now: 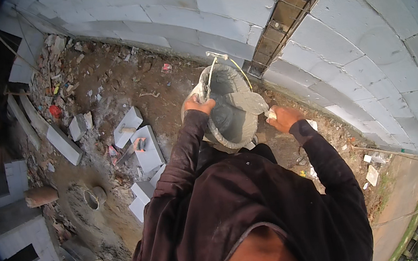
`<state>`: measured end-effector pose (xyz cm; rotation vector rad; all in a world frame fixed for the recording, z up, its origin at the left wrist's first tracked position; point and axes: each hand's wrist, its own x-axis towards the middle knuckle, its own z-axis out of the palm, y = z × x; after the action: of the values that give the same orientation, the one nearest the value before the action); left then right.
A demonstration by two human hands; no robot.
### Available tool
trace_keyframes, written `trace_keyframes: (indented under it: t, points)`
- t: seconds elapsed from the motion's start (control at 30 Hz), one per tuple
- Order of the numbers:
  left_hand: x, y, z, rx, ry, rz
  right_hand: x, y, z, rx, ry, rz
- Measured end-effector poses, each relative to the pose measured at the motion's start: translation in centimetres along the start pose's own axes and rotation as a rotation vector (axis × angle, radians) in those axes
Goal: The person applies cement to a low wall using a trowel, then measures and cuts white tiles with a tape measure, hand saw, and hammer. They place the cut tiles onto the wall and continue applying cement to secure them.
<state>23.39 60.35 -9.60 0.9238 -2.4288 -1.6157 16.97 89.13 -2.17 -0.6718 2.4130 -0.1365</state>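
A mortar-caked bucket (pixel 239 141) is in front of me, wet grey mortar (pixel 224 116) inside it. My left hand (pixel 199 105) is closed on its left rim, the thumb over the edge. My right hand (pixel 285 118) is closed round the pale handle of a trowel just right of the bucket. The trowel's blade (pixel 251 102), coated in mortar, reaches over the right rim into the bucket. Its far edge blends with the mortar, so I cannot tell how deep it sits. The bucket's wire handle (pixel 239 67) stands up at the far side.
A light block wall (pixel 170 7) runs along the far side and right, with a vertical rebar column gap (pixel 285 7). Cut blocks (pixel 148 148) and a hand saw with an orange-grey handle (pixel 140 144) lie left. Rubble (pixel 54 72) and a second bucket (pixel 94 198) are farther left.
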Motion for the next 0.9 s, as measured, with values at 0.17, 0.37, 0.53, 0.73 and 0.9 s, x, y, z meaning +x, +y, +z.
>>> trace_keyframes:
  t: [0.17,0.37,0.53,0.73,0.9]
  points:
    - [0.8,3.3,-4.8,0.100,-0.011,0.028,5.2,-6.8,1.1,-0.057,0.121,0.027]
    - [4.0,4.5,-7.7,0.056,-0.040,0.063,9.8,-12.7,4.1,0.150,-0.086,0.000]
    - [6.5,2.6,-10.7,-0.144,-0.062,0.117,9.7,-10.9,3.6,0.837,-0.283,0.022]
    - [9.7,2.8,-11.3,-0.084,-0.026,0.105,9.9,-11.4,0.3,0.877,-0.251,0.109]
    - [11.7,4.8,-10.4,0.034,0.018,0.107,15.1,-11.2,-1.4,0.231,0.077,-0.012]
